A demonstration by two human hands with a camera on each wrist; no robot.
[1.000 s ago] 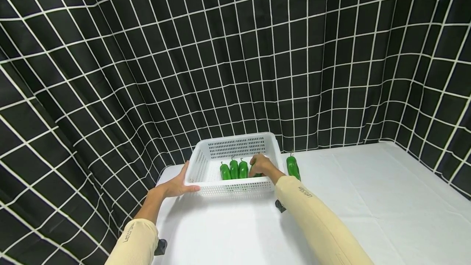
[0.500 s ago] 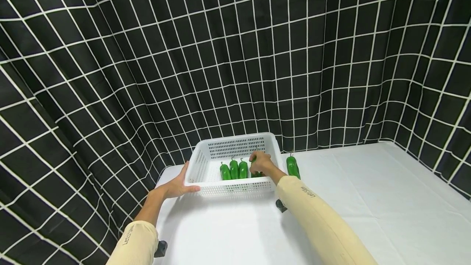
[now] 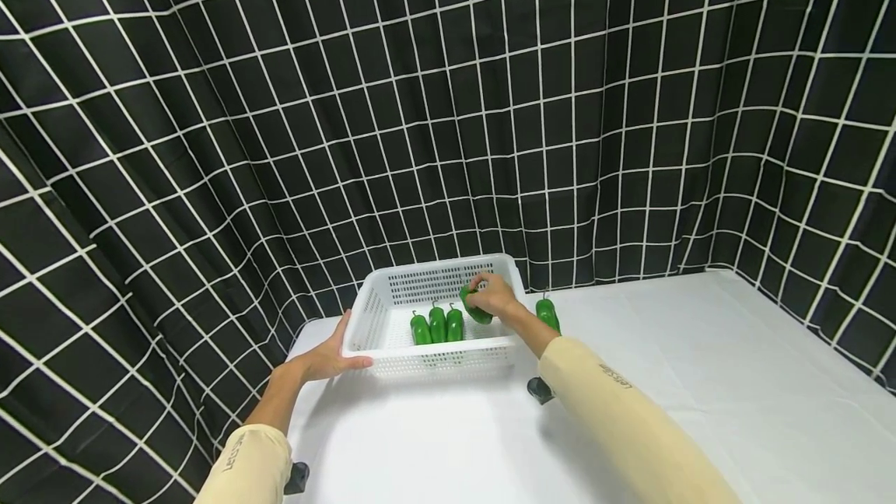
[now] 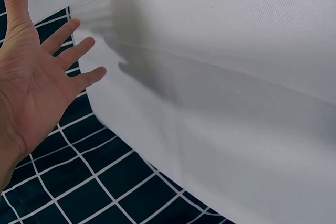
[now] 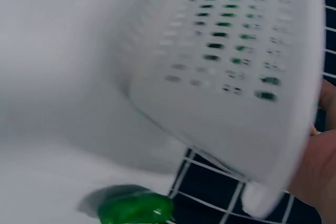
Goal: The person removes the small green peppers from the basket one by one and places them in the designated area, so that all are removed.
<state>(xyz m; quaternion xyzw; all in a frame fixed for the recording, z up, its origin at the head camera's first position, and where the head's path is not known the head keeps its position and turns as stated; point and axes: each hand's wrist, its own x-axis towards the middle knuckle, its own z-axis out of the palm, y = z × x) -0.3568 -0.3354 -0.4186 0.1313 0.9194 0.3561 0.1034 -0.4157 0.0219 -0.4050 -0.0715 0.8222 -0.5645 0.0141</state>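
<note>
You have five green peppers in view: three elongated, blunt-ended green peppers point(image 3: 437, 325) lying side by side in one white, perforated, rectangular plastic basket point(image 3: 399, 364), one held green pepper point(image 3: 479, 316) within the basket's outline, right of that row, and one loose green pepper point(image 3: 547, 315) on the white cloth-covered table point(image 3: 665, 364), just right of the basket. All are smooth and glossy; the row's thin stems point toward the basket's far side. The held one tilts, and whether it touches the basket's floor cannot be told. Your right hand point(image 3: 492, 295) is clamped on it, thumb and fingers pinching. Your left hand point(image 3: 329, 356) touches the basket's near left corner, fingers straight and spread apart, thumb along the near rim. Beyond the basket hangs a black fabric curtain with white grid lines point(image 3: 532, 127)
</note>
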